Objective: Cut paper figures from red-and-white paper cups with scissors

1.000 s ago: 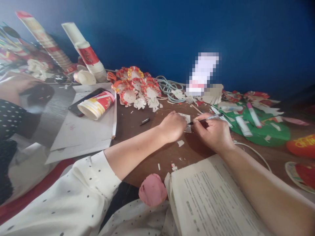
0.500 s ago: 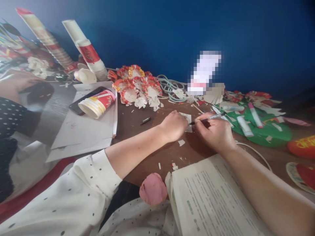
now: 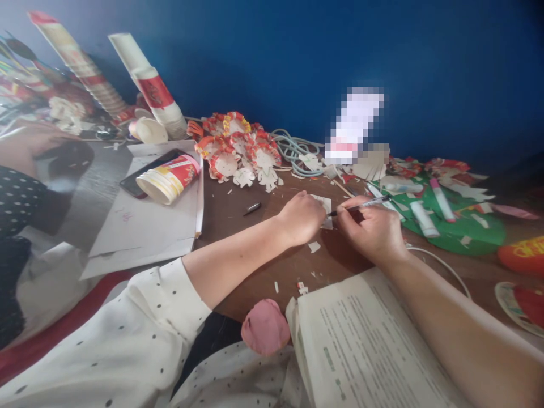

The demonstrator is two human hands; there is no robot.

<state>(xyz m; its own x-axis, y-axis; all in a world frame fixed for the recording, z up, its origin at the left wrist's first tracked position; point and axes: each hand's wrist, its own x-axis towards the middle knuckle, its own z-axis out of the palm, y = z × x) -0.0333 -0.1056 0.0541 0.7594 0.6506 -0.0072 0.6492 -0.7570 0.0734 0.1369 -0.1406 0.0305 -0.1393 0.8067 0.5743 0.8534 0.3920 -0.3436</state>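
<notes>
My right hand [image 3: 374, 228] is closed around a slim black-tipped marker pen [image 3: 374, 200]. Its tip points left and down at a small piece of white paper [image 3: 326, 207] on the brown table. My left hand [image 3: 302, 216] is curled closed against the left side of that paper, its fingertips mostly hidden behind the hand. What is drawn on the paper is too small to make out. A black pen cap [image 3: 252, 208] lies to the left of my left hand. Below the hands there is a loose paper scrap [image 3: 314, 247].
Red-edged paper cutouts [image 3: 238, 147] are heaped at the back beside a coiled cable [image 3: 293, 144]. Markers lie on a green disc [image 3: 471, 232] at right. Stacked paper cups [image 3: 157, 93] lean at left, and a printed booklet [image 3: 361, 340] is in front. Another person's arm [image 3: 29, 141] is far left.
Both hands stay almost where they were, with the pen held at the paper. The whole view has shifted very slightly.
</notes>
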